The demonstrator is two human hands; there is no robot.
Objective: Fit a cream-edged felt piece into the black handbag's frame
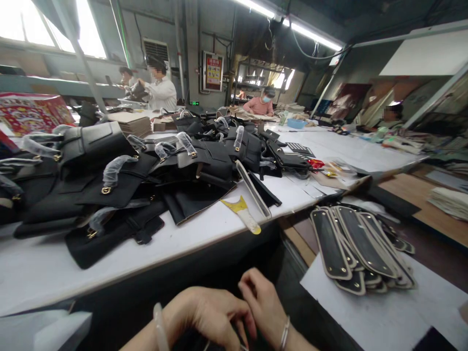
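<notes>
Low in the head view, my left hand point(215, 312) has its fingers bent downward, closed round something small and dark at the bottom edge that I cannot make out. A pale bangle circles that wrist. Pressed close beside it, my right hand point(263, 298) has curled fingers whose tips are partly hidden behind the left hand. Beyond both hands, black leather bag parts point(109, 195) with plastic-wrapped handles point(114, 170) lie heaped on the white table point(146, 263). A yellow and white paper piece point(243, 213) rests at the table's near edge, beside a long black strip with pale edging point(254, 190).
At right, a stack of black panels with pale borders and studs point(365, 248) lies on white paper point(340, 312). A patterned red box point(36, 114) stands at far left. Co-workers point(161, 90) work at the back. A blue bowl point(296, 124) sits on the far table.
</notes>
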